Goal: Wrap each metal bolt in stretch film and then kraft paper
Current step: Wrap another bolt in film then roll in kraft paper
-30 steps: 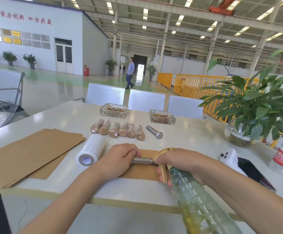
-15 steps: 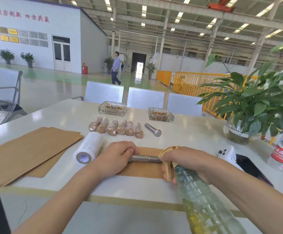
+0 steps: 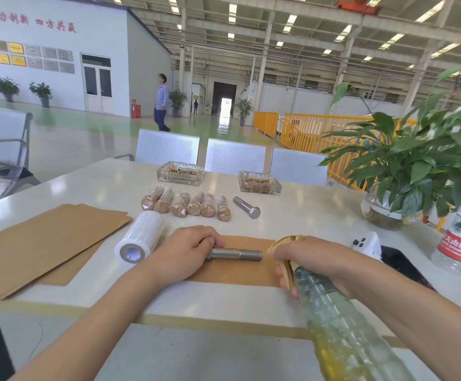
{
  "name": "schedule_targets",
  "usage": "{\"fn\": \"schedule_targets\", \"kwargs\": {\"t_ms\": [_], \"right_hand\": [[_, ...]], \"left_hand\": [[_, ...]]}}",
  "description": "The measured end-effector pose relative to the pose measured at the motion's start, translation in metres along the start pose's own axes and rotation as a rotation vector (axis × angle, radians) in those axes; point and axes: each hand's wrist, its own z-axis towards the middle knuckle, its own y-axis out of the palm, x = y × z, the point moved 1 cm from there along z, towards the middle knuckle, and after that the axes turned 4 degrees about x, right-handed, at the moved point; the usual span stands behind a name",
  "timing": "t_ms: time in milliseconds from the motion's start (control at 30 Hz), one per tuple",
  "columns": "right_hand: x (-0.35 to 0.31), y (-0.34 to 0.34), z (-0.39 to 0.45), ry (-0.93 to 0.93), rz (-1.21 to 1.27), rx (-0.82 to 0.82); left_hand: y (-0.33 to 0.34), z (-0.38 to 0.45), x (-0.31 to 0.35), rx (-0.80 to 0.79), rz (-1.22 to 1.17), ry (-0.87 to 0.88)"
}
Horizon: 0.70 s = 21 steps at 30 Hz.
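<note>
Left hand (image 3: 181,250) clamps head end of bolt (image 3: 236,254), which lies on kraft sheet (image 3: 232,272), threads pointing 3 o'clock. Right hand (image 3: 310,255) grips spray bottle (image 3: 342,325) at the trigger, just off the sheet's right edge. Film roll (image 3: 140,237) at 9 o'clock of the left hand, touching distance; bare table (image 3: 300,215) at 12.

Shiny metal bolt (image 3: 236,254), matt kraft paper (image 3: 240,272)

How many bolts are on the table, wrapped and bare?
Wrapped bolts: 6
Bare bolts: 2, one lying past the row, one held by the left hand on brown paper
Total: 8
</note>
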Motion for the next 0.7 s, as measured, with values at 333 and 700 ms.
{"fn": "schedule_targets", "kwargs": {"t_ms": [333,700], "right_hand": [[-0.006,0.011,0.005,-0.036,0.025,-0.062],[-0.028,0.035,0.010,-0.033,0.048,-0.099]], "left_hand": [[0.001,0.000,-0.002,0.019,-0.017,-0.012],[0.001,0.002,-0.003,0.016,-0.025,-0.015]]}}
